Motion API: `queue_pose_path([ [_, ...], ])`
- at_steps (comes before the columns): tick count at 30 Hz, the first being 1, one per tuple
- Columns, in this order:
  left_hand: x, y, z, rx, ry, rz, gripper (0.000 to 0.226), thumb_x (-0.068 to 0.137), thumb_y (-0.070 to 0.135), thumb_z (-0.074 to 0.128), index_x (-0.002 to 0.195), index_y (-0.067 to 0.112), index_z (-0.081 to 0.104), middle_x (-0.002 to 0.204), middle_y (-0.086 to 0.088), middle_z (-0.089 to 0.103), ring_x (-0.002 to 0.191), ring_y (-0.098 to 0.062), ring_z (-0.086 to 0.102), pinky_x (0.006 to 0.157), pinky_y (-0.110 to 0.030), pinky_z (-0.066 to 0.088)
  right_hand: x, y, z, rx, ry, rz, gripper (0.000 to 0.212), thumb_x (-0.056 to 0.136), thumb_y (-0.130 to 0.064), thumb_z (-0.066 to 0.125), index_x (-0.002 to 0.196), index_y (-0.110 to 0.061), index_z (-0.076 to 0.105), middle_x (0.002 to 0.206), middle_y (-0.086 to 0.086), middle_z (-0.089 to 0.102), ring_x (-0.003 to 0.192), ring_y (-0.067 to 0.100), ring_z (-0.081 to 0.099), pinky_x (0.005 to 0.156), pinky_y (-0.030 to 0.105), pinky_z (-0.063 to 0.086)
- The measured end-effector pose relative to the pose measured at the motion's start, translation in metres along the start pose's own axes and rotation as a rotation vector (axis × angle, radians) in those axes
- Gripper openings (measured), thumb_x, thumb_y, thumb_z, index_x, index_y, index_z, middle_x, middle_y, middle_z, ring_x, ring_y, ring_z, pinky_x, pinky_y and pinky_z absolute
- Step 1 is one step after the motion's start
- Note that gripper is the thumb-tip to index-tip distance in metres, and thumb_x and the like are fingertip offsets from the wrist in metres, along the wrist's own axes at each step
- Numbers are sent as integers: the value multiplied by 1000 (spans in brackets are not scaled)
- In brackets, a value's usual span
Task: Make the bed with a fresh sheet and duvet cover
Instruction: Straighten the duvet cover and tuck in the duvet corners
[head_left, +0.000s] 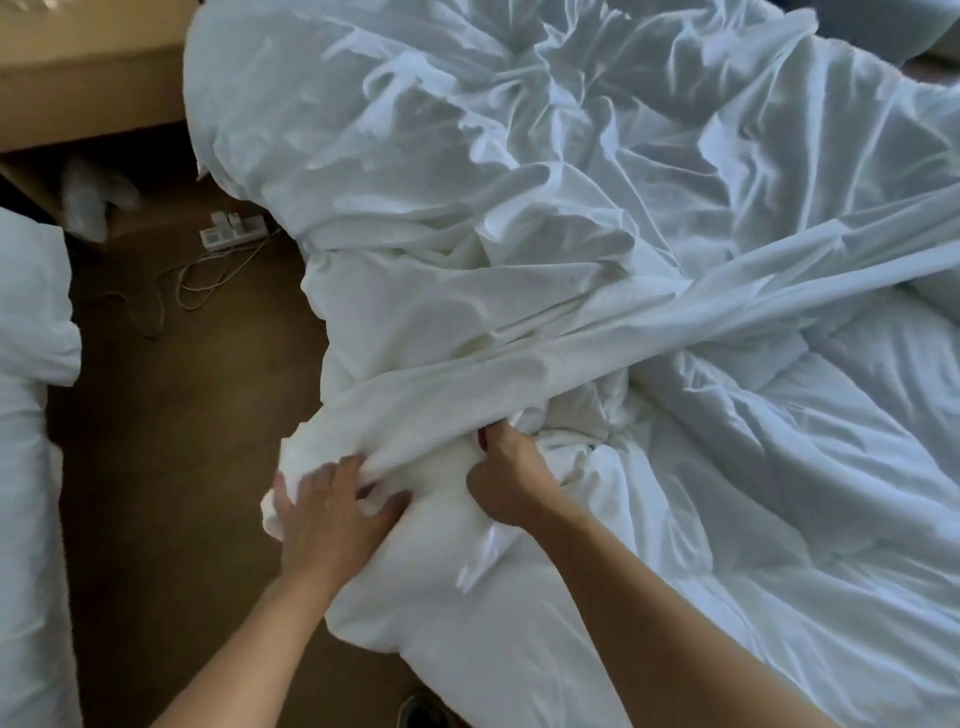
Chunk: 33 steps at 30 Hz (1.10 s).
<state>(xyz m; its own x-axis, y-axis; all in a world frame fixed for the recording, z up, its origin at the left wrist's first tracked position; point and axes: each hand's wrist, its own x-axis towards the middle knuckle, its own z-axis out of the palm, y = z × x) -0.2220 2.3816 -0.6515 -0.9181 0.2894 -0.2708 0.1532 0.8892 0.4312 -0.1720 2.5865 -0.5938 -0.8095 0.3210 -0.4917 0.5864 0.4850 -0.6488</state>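
Duvet cover, one piece of white crumpled cloth, lay heaped on the bed, which it hid entirely. Its left side overhung the brown carpeted floor. One fold of the cloth ran taut as a band from the hands up to the right edge of the view.

Two hands were in view, both at the near-left corner of the heap. The left hand grasped one bunched corner of the cloth, fingers curled into it. The right hand, just beside it, was clenched round the edge of the taut band.

One white power strip with thin cables lay on the floor near the heap. One separate mass of white bedding occupied the left edge, well apart from the duvet cover. One dark shoe showed at the bottom edge.
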Motion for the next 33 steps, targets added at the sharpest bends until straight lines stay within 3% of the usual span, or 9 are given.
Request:
queue_pose_path([
  [2,-20,5,4,-210,-246,47,19,102,37,48,98,25,63,89,13,69,91,-14,68,91,-37,52,-12,3,-18,187,-123,35,23,72,-13,60,86,-25,47,88,0,57,78,15,56,67,25,49],
  [5,-66,-6,5,-298,-138,84,31,104,16,48,77,25,59,64,16,63,63,-4,63,58,-18,41,-15,18,-75,805,-89,220,38,58,-43,83,89,-23,74,92,7,71,85,27,73,75,39,61],
  [7,-92,-10,4,-211,-19,55,21,98,14,59,79,19,67,59,12,65,60,-7,65,57,-15,42,4,35,-118,1070,242,369,54,63,-60,84,98,-19,75,96,7,72,88,27,73,79,39,61],
  [10,-103,0,8,-28,-53,27,20,96,21,65,111,10,73,85,-6,77,82,-24,73,76,-30,50,37,64,-151,1238,431,412,51,85,-28,78,129,-8,61,116,13,68,105,29,66,91,40,55],
  [19,-82,41,-13,-6,52,-43,48,82,20,79,126,21,59,114,-4,56,80,-29,67,62,-35,52,-89,198,-46,470,443,684,51,88,-12,67,136,-2,53,130,25,61,119,42,56,97,42,46],
  [24,-113,55,-17,-74,82,33,38,92,23,69,73,45,45,61,13,57,58,-8,59,55,-22,45,-46,103,-90,60,889,239,83,77,-60,63,145,-22,36,142,15,46,133,37,43,110,52,36],
  [27,-141,37,-24,15,77,-80,39,85,17,77,67,37,49,53,13,52,51,-5,53,54,-13,35,-11,71,-101,-336,468,78,97,79,-64,70,153,-22,24,144,14,46,130,36,45,108,45,36],
  [30,-144,26,-36,158,82,-129,8,92,25,70,98,22,67,76,10,64,72,-6,60,68,-19,42,-9,101,-110,-360,208,114,47,94,-42,63,129,-13,52,121,13,67,112,34,64,97,41,44],
  [33,-141,58,-30,331,-44,-172,38,92,46,62,125,31,51,107,10,56,99,-10,59,85,-24,48,-62,152,-108,-366,86,247,34,97,-38,55,117,-13,65,121,12,67,113,32,64,91,38,49],
])
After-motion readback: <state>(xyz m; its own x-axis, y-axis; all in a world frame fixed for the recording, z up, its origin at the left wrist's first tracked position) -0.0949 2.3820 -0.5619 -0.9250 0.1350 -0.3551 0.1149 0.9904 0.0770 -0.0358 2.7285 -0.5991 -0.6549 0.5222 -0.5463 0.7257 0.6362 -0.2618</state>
